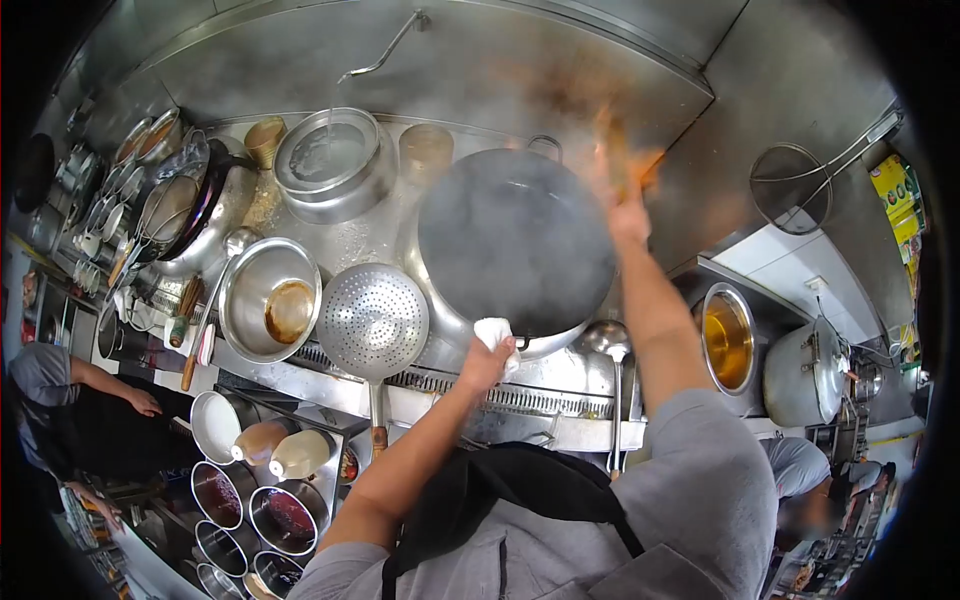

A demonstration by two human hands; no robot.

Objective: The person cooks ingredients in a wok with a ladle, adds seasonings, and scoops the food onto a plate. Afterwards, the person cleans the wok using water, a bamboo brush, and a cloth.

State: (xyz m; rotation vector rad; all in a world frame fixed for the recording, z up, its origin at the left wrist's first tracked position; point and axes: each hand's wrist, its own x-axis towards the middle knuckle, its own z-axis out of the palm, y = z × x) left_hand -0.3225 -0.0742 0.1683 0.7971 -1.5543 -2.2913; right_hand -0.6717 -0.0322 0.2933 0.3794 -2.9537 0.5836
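A large dark wok sits tilted over the burner, steam rising from it. My left hand is closed on a folded white cloth at the wok's near handle. Beyond the wok's right rim, my right hand is wrapped round a brownish, blurred tool, with orange flames around it. What the tool is cannot be made out. To the left of the wok lies a perforated strainer; a ladle rests to its lower right.
A metal bowl, a water pot and a container of yellow liquid flank the stove. Sauce pots and bottles stand lower left. Co-workers are at the left and lower right.
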